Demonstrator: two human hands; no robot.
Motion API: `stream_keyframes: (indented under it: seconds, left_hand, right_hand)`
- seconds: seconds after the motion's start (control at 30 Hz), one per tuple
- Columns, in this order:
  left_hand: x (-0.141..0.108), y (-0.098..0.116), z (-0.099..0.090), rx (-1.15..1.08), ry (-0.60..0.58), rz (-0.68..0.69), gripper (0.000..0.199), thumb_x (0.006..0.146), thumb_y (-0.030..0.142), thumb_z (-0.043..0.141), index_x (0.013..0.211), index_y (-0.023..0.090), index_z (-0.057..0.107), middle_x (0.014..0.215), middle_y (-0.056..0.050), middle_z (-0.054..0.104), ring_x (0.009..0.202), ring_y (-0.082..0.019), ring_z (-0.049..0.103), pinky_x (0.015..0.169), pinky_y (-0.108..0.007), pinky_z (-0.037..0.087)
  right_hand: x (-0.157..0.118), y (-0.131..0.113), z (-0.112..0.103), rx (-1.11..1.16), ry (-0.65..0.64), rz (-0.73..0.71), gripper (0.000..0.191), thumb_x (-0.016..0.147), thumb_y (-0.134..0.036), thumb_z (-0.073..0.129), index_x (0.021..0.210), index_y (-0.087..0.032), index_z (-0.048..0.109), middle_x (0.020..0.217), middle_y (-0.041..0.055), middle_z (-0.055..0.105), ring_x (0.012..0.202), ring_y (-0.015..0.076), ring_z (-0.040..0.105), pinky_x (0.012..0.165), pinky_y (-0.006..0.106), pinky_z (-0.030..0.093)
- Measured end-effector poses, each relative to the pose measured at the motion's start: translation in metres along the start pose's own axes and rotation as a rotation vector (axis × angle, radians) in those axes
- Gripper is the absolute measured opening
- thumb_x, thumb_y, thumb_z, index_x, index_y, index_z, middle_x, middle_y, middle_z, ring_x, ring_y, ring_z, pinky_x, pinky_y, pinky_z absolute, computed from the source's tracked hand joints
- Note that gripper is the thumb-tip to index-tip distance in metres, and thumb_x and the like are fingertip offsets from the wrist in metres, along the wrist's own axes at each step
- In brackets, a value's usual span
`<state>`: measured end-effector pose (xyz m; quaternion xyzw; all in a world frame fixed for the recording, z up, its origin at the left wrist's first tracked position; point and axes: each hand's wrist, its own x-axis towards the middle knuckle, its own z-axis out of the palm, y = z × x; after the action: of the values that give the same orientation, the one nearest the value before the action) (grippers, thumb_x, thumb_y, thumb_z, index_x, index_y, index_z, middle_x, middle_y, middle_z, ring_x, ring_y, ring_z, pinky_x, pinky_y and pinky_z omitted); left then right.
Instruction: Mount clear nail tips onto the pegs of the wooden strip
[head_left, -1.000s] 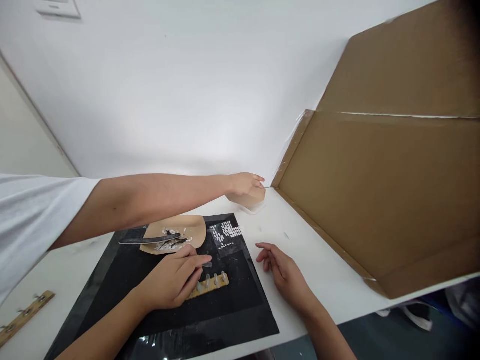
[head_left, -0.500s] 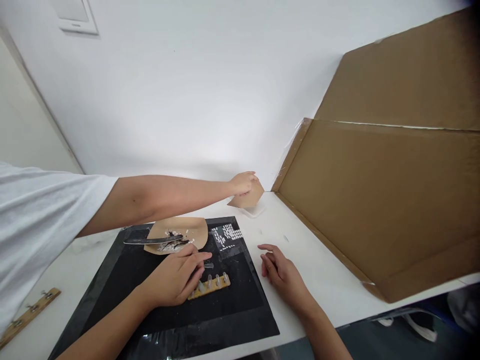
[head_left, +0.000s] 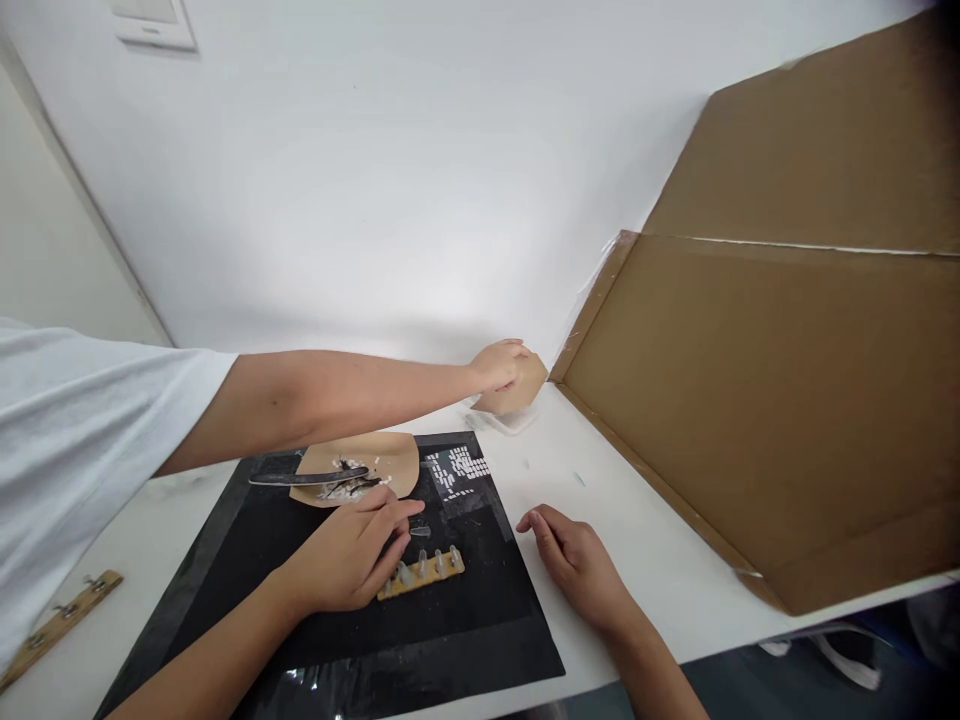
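My left hand (head_left: 352, 555) rests over the left end of a yellowish strip (head_left: 442, 570) that carries several clear upright nail tips. Its index finger is stretched out and the others bend loosely; no held item shows. Just beyond those fingertips a loose clear nail tip (head_left: 420, 532) lies on the black mat (head_left: 450, 640). Off the mat's right edge, my right hand (head_left: 574, 565) rests above the white table with its fingers curled in and nothing visible in them. Behind my left hand, a brown paper sheet (head_left: 397, 460) bears white bits, dark scraps and a dark nail file (head_left: 307, 479).
Another person's arm (head_left: 352, 400) reaches across from the left, holding brown paper (head_left: 517, 390) over a clear tray (head_left: 514, 425). Small white pieces (head_left: 457, 470) sit in rows on the mat. A cardboard panel (head_left: 765, 400) stands right; a wooden strip with metal fittings (head_left: 64, 625) lies left.
My right hand's fingers have curled in from a looser, more spread pose. My left hand stays in place. The view has shifted slightly, and the other person's hand and paper appear a little farther right.
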<state>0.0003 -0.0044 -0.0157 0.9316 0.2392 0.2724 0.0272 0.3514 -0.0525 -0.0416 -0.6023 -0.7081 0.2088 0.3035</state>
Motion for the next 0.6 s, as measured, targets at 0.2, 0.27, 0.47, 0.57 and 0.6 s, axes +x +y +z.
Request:
stream_keyframes:
  seconds: [0.2,0.27,0.47,0.57,0.6]
  left_hand:
    - [0.0012,0.0007,-0.0007,0.008,-0.015,-0.008,0.039,0.105,0.016,0.048,0.144,0.013,0.047,0.105,-0.012,0.068,0.094,-0.025,0.063,0.082,-0.039,0.056]
    - [0.0016,0.0008,-0.0011,0.015,-0.023,-0.01,0.038,0.105,0.016,0.047,0.143,0.013,0.047,0.103,-0.012,0.067,0.093,-0.025,0.063,0.082,-0.04,0.055]
    - [0.0021,0.0011,-0.0016,0.026,-0.048,-0.008,0.036,0.106,0.016,0.046,0.141,0.012,0.049,0.101,-0.011,0.066,0.092,-0.025,0.061,0.081,-0.039,0.054]
    - [0.0023,0.0019,-0.0017,0.038,-0.042,0.004,0.035,0.106,0.015,0.046,0.14,0.012,0.051,0.1,-0.011,0.065,0.092,-0.025,0.06,0.081,-0.039,0.054]
    - [0.0024,0.0021,-0.0018,0.041,-0.04,0.007,0.035,0.105,0.015,0.046,0.14,0.012,0.051,0.101,-0.011,0.065,0.093,-0.026,0.06,0.081,-0.039,0.054]
  right_hand:
    - [0.002,0.0025,0.0021,-0.065,-0.023,-0.004,0.05,0.112,-0.055,0.031,0.099,-0.026,0.069,0.077,0.0031,0.071,0.069,0.0243,0.066,0.068,0.035,0.048]
    - [0.0027,0.0027,0.002,-0.081,-0.033,0.0,0.048,0.112,-0.054,0.032,0.099,-0.026,0.069,0.079,0.0028,0.072,0.07,0.0245,0.067,0.068,0.034,0.047]
    - [0.0039,-0.0003,0.0014,-0.093,-0.044,-0.002,0.045,0.111,-0.052,0.035,0.099,-0.025,0.069,0.084,0.0034,0.075,0.074,0.0247,0.069,0.068,0.033,0.046]
    - [0.0042,-0.0005,0.0017,-0.09,-0.044,-0.004,0.043,0.112,-0.05,0.036,0.099,-0.025,0.069,0.089,0.0038,0.076,0.079,0.025,0.071,0.07,0.033,0.047]
    - [0.0042,-0.0002,0.0019,-0.091,-0.044,-0.004,0.043,0.112,-0.05,0.036,0.099,-0.025,0.069,0.089,0.0038,0.077,0.079,0.0251,0.071,0.071,0.033,0.047]
